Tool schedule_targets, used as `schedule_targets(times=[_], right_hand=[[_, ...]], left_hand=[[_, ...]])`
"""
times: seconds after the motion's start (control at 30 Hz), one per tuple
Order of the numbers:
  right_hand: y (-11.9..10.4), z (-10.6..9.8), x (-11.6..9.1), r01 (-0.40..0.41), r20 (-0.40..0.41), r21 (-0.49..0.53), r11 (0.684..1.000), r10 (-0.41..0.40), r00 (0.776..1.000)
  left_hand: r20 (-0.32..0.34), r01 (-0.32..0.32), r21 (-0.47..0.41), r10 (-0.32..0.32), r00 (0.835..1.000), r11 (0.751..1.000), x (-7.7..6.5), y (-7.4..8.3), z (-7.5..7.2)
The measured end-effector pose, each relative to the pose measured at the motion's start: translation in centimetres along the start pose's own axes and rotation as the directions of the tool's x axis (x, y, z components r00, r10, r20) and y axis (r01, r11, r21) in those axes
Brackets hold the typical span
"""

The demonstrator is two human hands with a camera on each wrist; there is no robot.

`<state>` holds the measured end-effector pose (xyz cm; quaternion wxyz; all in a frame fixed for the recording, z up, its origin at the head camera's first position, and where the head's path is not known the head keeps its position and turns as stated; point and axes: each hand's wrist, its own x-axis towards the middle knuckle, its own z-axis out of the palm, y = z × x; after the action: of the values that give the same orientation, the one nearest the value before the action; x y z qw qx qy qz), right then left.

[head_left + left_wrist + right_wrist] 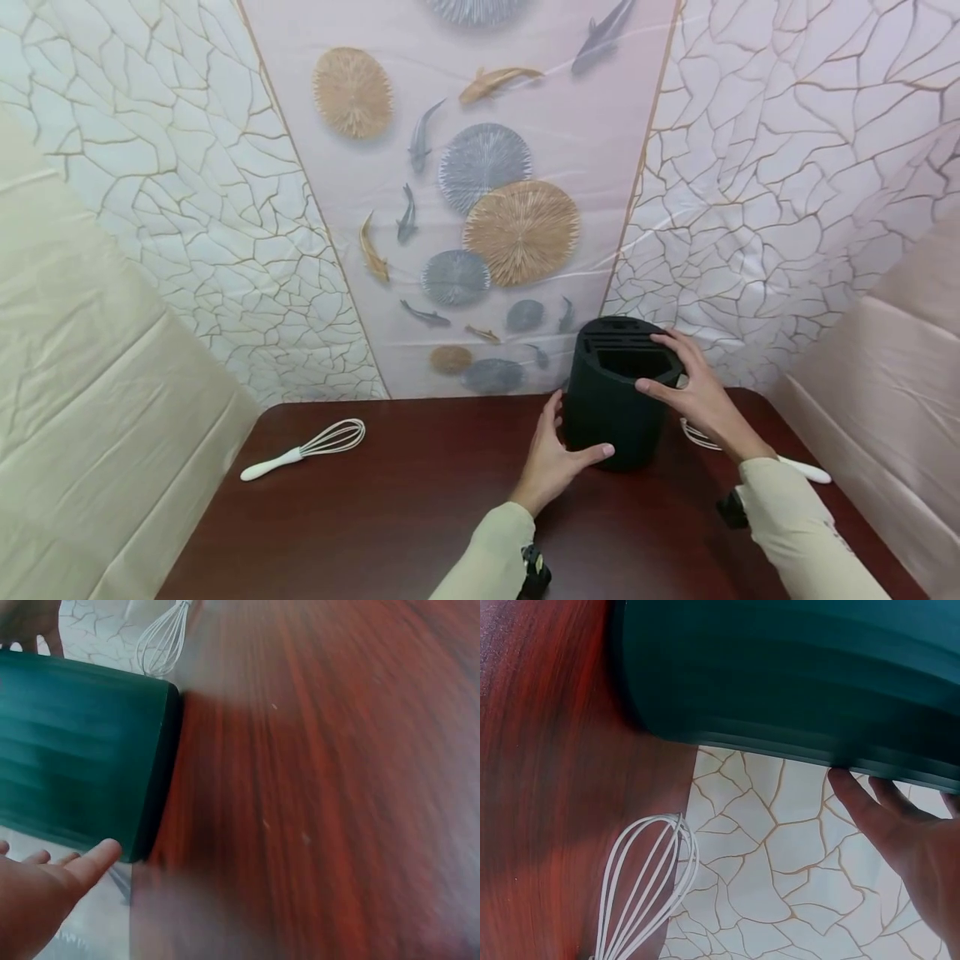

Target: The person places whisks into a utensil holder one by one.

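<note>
A dark green knife block with a rounded body stands upright on the tabletop, toward the back right. Narrow slots and one wide rectangular opening show in its top. My right hand holds it at the upper right, thumb over the near rim and fingers spread along the far side. Low at its left side is my left hand, thumb stretched across the front near the base and fingers beside the wall. The left wrist view shows that thumb extended close to the block's bottom edge.
On the dark red wooden table, a white whisk lies at the left. Another whisk lies right of the block, partly hidden by my right arm in the head view. A patterned cloth wall rises behind the table's back edge.
</note>
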<state>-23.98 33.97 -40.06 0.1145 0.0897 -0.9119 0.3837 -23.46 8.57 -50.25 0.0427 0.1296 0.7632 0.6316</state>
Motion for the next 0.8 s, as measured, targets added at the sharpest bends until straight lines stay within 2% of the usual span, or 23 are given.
schedule_targets(times=[0.13,0.23,0.5,0.8], right_hand=[[0.3,0.2,-0.2,0.002,-0.015,-0.007,1.0,-0.003,1.0],[0.5,0.2,-0.4,0.007,-0.038,-0.013,1.0,-0.007,0.999],[0.4,0.7,-0.2,0.031,-0.066,0.034,0.999,-0.029,0.997],[-0.9,0.9,-0.4,0.016,-0.079,0.05,0.999,-0.013,0.997]], left_hand=[[0.007,0.027,0.045,-0.027,1.0,0.999,0.6,0.5,0.8],[0.009,0.02,0.049,-0.021,1.0,0.999,1.0,0.9,1.2],[-0.13,-0.045,0.028,0.048,0.99,0.999,2.0,1.2,1.6],[-0.16,-0.085,-0.021,0.08,0.984,0.996,1.9,1.3,1.4]])
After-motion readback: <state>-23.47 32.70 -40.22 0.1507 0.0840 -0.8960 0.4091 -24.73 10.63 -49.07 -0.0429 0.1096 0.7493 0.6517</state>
